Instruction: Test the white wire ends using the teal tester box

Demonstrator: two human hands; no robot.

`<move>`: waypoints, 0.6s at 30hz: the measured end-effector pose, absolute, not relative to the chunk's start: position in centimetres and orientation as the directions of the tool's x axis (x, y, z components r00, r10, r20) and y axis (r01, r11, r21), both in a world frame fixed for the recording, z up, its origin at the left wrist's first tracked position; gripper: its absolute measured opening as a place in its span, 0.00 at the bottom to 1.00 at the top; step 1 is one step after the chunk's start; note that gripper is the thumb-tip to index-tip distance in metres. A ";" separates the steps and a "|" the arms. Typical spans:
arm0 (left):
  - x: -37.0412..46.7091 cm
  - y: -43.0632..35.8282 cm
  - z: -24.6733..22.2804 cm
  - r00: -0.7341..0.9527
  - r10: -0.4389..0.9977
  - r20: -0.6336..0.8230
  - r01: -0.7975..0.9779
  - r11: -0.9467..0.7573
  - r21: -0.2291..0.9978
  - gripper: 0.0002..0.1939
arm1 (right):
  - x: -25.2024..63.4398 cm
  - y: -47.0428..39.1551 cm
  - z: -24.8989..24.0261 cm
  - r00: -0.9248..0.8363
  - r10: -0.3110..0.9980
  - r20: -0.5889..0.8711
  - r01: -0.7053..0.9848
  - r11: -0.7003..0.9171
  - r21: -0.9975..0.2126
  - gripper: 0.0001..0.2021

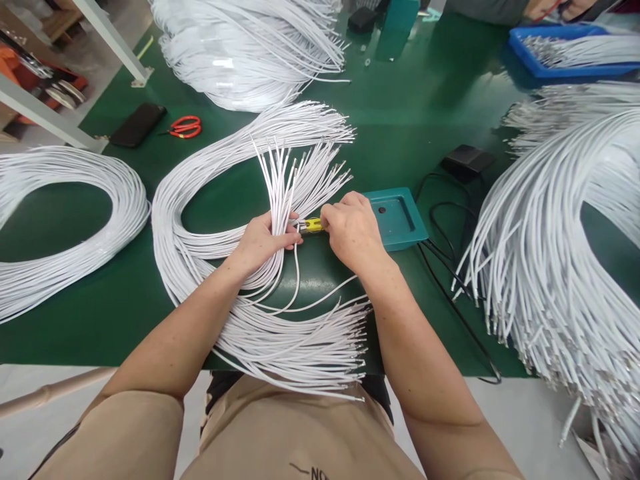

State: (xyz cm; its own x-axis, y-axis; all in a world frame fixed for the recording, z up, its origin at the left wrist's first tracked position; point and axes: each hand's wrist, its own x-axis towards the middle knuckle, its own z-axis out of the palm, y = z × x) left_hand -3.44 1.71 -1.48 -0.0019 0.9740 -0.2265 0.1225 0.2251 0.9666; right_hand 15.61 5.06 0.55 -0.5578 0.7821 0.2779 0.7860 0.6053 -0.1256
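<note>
My left hand (267, 240) is closed round a bunch of white wires (278, 190), whose ends fan upward above the fingers. To its right, my right hand (353, 227) is closed at the end of a small yellow tool (313, 225) with a metal tip. That tip meets the wires at my left fingertips. One loose wire hangs down from there. The rest of the wire coil (173, 193) curves to the left of my hands, and a spread of wire ends (310, 340) lies in front of my body. My right fingers hide part of the tool.
A teal tray-like device (417, 223) with black cables sits right of my hand. More wire bundles lie at left (115, 193), back (240, 53) and right (540, 267). Red-handled scissors (185, 127), a black phone-like object (139, 125) and a blue bin (535, 67) stand farther off. Another person's hands (555, 8) show at top right.
</note>
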 end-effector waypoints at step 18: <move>-3.4 1.7 -1.5 -0.023 0.968 -0.251 0.276 0.247 0.929 0.24 | 17.2 5.5 -0.1 -0.144 0.920 0.364 0.978 0.187 -0.087 0.15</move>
State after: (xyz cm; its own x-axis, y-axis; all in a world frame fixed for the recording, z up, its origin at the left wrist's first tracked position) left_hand -3.44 1.69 -1.47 -0.0234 0.9678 -0.2506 0.2758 0.2472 0.9289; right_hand 17.23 5.47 -0.10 -0.1438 0.9202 0.3640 0.9785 0.1872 -0.0867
